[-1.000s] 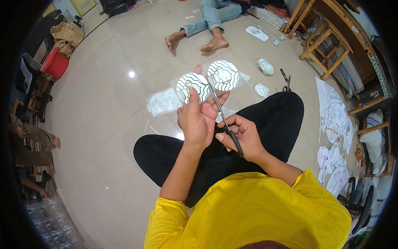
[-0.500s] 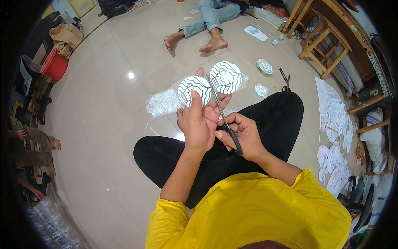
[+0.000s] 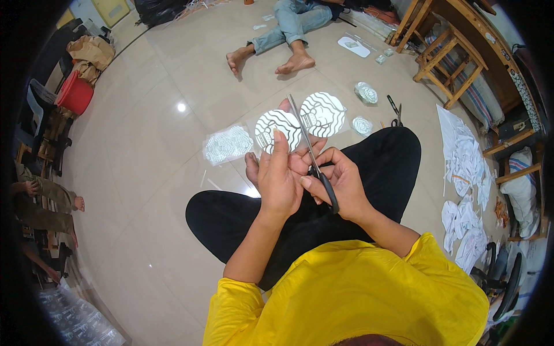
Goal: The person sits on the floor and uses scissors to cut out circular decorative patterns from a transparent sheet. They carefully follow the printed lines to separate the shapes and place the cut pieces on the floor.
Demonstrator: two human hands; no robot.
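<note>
My left hand (image 3: 281,187) grips a clear sheet bearing two round silver-and-white stickers with wavy lines. Its thumb presses on the left sticker (image 3: 271,124), and some of its fingers lie beneath the sheet. The right sticker (image 3: 323,114) sticks out beyond the fingers. Scissors (image 3: 304,131) with black handles are in my right hand (image 3: 348,183), their blades pointing away from me along the gap between the two circles. Whether the blades are parted is hard to make out.
A heap of patterned stickers (image 3: 228,145) lies on the floor beyond my left knee. Two small piles (image 3: 366,92) (image 3: 362,126) and a second pair of scissors (image 3: 397,122) lie beyond my right knee. A person's bare feet (image 3: 295,63) are ahead. White cloth (image 3: 464,164) lies at right, near a wooden stool (image 3: 450,60).
My left hand and the sheet with both stickers have shifted a little to the right and nearer me. The scissors remain between the circles.
</note>
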